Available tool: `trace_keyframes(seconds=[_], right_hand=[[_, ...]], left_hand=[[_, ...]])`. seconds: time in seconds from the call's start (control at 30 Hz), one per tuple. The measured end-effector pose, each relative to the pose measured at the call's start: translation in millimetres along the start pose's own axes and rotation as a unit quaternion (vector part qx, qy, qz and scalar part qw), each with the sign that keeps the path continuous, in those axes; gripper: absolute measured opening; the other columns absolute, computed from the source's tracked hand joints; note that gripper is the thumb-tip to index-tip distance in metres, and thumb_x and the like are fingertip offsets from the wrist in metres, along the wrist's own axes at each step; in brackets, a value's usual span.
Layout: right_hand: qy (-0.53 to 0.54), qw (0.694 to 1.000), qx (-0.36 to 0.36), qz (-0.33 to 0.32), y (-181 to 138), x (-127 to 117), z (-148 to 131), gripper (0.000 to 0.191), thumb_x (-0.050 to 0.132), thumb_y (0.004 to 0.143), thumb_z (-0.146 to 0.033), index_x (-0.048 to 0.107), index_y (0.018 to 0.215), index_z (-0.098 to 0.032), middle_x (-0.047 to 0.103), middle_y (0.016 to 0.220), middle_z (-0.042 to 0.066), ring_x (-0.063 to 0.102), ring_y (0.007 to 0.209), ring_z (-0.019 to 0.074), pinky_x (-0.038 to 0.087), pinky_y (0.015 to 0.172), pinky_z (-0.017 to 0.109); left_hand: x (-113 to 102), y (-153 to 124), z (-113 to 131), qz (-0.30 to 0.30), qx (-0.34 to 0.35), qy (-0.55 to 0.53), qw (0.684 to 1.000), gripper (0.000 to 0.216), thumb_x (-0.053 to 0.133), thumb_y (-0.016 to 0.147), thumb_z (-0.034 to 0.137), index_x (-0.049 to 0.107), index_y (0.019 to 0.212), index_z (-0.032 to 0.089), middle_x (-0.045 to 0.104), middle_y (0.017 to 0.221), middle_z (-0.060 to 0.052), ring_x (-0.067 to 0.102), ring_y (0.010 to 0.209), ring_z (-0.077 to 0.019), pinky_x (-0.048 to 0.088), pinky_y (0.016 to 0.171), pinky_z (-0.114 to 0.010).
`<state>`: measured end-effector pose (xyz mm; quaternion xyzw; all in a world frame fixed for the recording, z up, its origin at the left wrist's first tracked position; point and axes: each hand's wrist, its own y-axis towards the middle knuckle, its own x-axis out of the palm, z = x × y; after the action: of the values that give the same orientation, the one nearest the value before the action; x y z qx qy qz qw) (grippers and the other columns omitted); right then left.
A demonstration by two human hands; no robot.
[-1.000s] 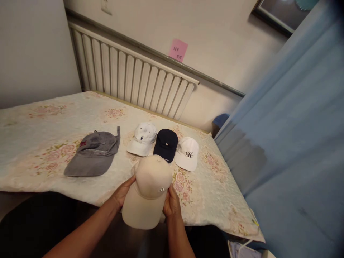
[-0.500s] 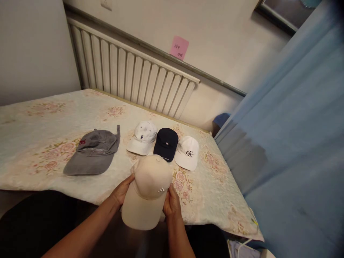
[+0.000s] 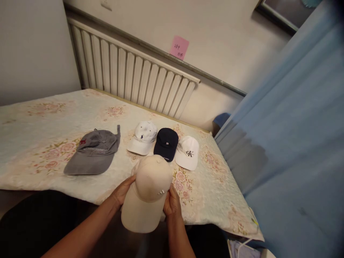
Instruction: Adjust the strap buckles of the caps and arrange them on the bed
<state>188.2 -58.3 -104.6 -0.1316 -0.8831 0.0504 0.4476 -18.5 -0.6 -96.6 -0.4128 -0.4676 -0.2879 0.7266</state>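
Observation:
I hold a beige cap [image 3: 149, 190] over the near edge of the table [image 3: 40, 122], its brim pointing toward me. My left hand [image 3: 123, 192] grips its left side and my right hand [image 3: 172, 204] grips its right side, fingers curled round the cap. Just beyond it lie three small caps in a row: a white cap [image 3: 142, 138], a navy cap [image 3: 166, 143] and a white cap with black letters [image 3: 188, 152]. A grey cap [image 3: 94, 150] lies flat to the left.
The table wears a pale floral cloth. A white radiator [image 3: 129, 77] runs along the far wall under a pink note [image 3: 179, 47]. A blue curtain [image 3: 295, 143] fills the right side, close to the table's right edge.
The beige cap's brim has dipped slightly lower toward me. Both hands keep their grip; the other caps have not moved.

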Motion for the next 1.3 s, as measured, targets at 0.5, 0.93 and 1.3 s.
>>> trace_keyframes(seconds=[0.5,0.93,1.3], right_hand=[[0.019,1.000,0.011,0.005,-0.7,1.8,-0.4,0.028,0.069,0.076,-0.030,0.067,0.100,-0.016,0.075,0.098,0.006,0.068,0.093,0.0177,0.048,0.096,0.037],[0.012,1.000,0.015,0.003,-1.3,2.0,0.0,0.030,0.068,0.078,-0.031,0.065,0.104,-0.016,0.075,0.099,0.007,0.068,0.095,0.0184,0.049,0.095,0.037],[0.033,0.999,0.015,-0.008,-2.3,1.1,0.7,0.029,0.070,0.076,-0.030,0.067,0.101,-0.015,0.075,0.098,0.006,0.069,0.092,0.0176,0.048,0.096,0.037]], left_hand=[[4.7,-0.1,-0.4,0.006,-0.009,-0.009,1.000,0.065,0.061,0.078,0.041,0.050,0.131,0.005,0.073,0.095,-0.020,0.066,0.097,-0.0377,0.044,0.093,-0.052],[5.4,-0.2,0.1,0.013,0.000,-0.001,1.000,0.063,0.059,0.080,0.041,0.050,0.131,0.004,0.073,0.095,-0.020,0.066,0.098,-0.0369,0.045,0.093,-0.051],[6.9,0.5,-0.1,0.015,0.003,0.003,1.000,0.066,0.062,0.078,0.042,0.051,0.130,0.004,0.073,0.094,-0.019,0.066,0.099,-0.0367,0.042,0.096,-0.051]])
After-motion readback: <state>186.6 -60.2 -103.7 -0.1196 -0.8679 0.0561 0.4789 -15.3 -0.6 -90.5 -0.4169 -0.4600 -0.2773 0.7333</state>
